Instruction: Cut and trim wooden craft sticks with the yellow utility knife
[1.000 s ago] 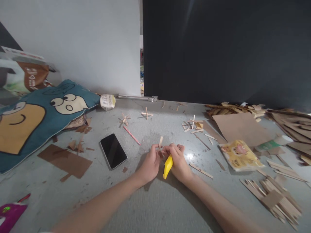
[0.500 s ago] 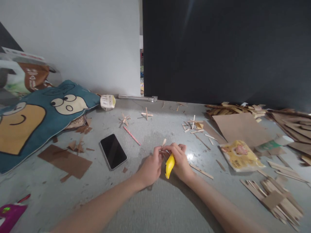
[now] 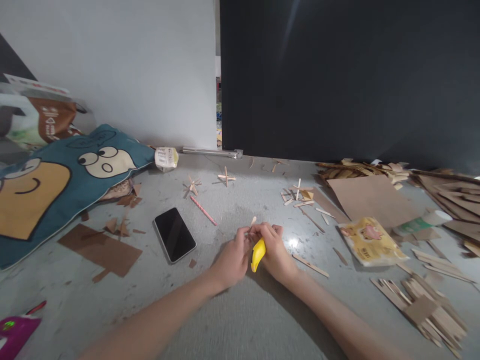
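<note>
Here, over one gray table [image 3: 240, 325], the left hand [image 3: 233, 257] pinches one wooden stick [image 3: 253, 220], its tip showing at twelve o'clock; close beside it, the right hand [image 3: 274, 247] is wrapped around one yellow object [image 3: 257, 256] pointing toward six. The two hands hide the rest of both. From them, one phone [image 3: 174, 235] lies at nine, one yellow packet [image 3: 371, 241] at three. The stick bundle [image 3: 420, 307] at four overlaps too much to count; one purple item [image 3: 18, 334] at eight is cut off.
</note>
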`<state>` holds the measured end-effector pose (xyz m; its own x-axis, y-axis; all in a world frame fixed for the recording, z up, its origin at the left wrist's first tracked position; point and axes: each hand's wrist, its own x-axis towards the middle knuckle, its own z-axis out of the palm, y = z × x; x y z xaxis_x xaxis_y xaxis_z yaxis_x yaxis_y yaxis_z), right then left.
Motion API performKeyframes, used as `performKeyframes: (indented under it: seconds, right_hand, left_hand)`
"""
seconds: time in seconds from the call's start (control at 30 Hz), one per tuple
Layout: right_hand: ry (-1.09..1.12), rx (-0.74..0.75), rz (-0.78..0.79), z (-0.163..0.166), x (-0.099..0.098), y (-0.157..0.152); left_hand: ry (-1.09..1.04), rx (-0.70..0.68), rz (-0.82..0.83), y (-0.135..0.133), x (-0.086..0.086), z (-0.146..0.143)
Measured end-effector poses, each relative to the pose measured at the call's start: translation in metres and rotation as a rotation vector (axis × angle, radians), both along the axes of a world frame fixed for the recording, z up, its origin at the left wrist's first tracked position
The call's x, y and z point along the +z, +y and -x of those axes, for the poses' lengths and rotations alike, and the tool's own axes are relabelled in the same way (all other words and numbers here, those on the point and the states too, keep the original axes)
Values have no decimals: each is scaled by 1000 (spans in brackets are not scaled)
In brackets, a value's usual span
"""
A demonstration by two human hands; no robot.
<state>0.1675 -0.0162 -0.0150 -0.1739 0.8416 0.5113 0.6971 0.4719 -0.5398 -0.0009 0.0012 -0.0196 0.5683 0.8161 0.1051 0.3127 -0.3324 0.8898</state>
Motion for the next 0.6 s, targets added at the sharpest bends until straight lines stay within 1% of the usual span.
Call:
performKeyframes:
  seconds: [0.1, 0.33, 0.47, 0.57, 0.6]
  right_hand:
    - [43, -14, 3, 3, -3, 0]
    - [83, -20, -2, 6, -6, 1]
    - [76, -18, -37, 7, -6, 1]
    - [19, 38, -81, 11, -3, -3]
    - [-5, 61, -96, 12, -3, -5]
  left_hand:
    - [-75, -19, -15, 0, 1, 0]
    - [-168, 30, 32, -6, 8, -2]
    - [-222, 34, 78, -4, 6, -4]
    - [-302, 113, 186, 2, 1, -6]
    - [-332, 210, 228, 4, -1, -6]
